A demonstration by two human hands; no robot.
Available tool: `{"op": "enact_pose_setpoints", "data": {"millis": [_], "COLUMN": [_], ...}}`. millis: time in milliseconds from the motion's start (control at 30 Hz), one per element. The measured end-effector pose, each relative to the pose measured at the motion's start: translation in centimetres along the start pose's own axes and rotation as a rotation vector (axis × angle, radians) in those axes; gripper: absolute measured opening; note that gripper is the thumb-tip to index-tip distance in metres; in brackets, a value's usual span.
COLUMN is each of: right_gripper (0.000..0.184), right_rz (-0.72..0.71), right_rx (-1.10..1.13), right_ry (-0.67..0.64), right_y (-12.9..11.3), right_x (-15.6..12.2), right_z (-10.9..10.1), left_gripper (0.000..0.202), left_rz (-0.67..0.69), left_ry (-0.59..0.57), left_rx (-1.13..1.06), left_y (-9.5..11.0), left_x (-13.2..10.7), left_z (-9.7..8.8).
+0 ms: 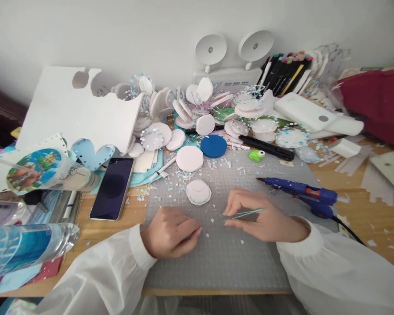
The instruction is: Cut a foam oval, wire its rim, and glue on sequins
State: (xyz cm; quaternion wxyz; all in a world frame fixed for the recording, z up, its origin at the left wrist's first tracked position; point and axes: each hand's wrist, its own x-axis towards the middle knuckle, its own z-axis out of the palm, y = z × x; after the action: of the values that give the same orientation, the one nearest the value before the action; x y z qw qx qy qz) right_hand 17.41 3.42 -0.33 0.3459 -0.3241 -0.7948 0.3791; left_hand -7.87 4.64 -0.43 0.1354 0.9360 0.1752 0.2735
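Note:
My right hand [251, 212] hovers over the grey cutting mat [216, 271], closed on slim pale-green tweezers [249, 213]. The tweezer tips point left; whether they pinch anything is too small to tell. My left hand [172, 232] rests on the mat in a loose fist, with nothing showing in its fingers. Between and beyond the hands lies a white foam disc [198, 192] with bits of pale blue around its edge. A plain white disc [189, 159] and a dark blue round lid [213, 145] lie farther back. Tiny star-shaped paper pieces [207, 235] dot the mat.
A blue glue gun [302, 191] lies right of my right hand, its cord trailing. Behind are a green punch [256, 155], a black cutter [265, 147] and several decorated discs. Left stand a phone [112, 188], a cup [36, 168] and a water bottle [29, 245].

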Motion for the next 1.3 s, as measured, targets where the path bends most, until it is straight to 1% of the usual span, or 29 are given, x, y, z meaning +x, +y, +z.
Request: {"op": "enact_pose_setpoints", "data": {"millis": [133,267,400,500,600,667,833,900,967,1033,1133,1300], "right_gripper": [0.014,0.013,0.015,0.013,0.012,0.013,0.018,0.02,0.02,0.02,0.021,0.022], "right_rz": [0.018,0.038,0.026,-0.014,-0.046,-0.057,-0.067,-0.073,-0.074,-0.069,-0.063,-0.066], "right_rx": [-0.041,-0.056,-0.045,0.031,0.122,0.168,0.21,0.208,0.21,0.216,0.227,0.234], "right_ry": [-0.039,-0.033,0.006,0.088,0.191,0.248,0.345,0.378,0.399,0.406,0.407,0.409], "right_y": [0.1,0.2,-0.1,-0.5,-0.9,-1.2,-2.0,-2.2,-2.2,-2.2,-2.0,-2.1], "right_x": [0.2,0.2,0.3,0.3,0.3,0.3,0.2,0.1,0.0,0.0,0.0,-0.1], "right_z": [0.4,0.6,0.7,0.7,0.6,0.7,1.5,1.9,2.3,2.6,2.9,3.0], "left_gripper": [0.012,0.013,0.012,0.012,0.011,0.01,0.027,0.034,0.037,0.037,0.035,0.031], "left_rz": [0.007,0.018,0.0,-0.038,-0.132,-0.251,-0.694,-0.806,-0.856,-0.873,-0.861,-0.843], "left_ry": [0.011,0.009,0.011,0.025,0.064,0.086,0.056,0.044,0.041,0.054,0.084,0.099], "left_rx": [0.012,0.022,-0.004,-0.036,-0.1,-0.219,-0.745,-0.907,-0.999,-1.027,-1.008,-0.977], "left_y": [-0.1,-0.1,0.0,0.0,0.2,0.5,1.7,2.0,2.3,2.3,2.2,2.0], "left_x": [0.0,-0.2,-0.1,-0.1,-0.2,-0.1,0.6,0.8,0.9,0.9,0.8,0.6], "left_z": [0.1,0.2,0.1,0.1,0.0,-0.1,-0.1,0.0,0.1,0.4,0.6,0.7]}}
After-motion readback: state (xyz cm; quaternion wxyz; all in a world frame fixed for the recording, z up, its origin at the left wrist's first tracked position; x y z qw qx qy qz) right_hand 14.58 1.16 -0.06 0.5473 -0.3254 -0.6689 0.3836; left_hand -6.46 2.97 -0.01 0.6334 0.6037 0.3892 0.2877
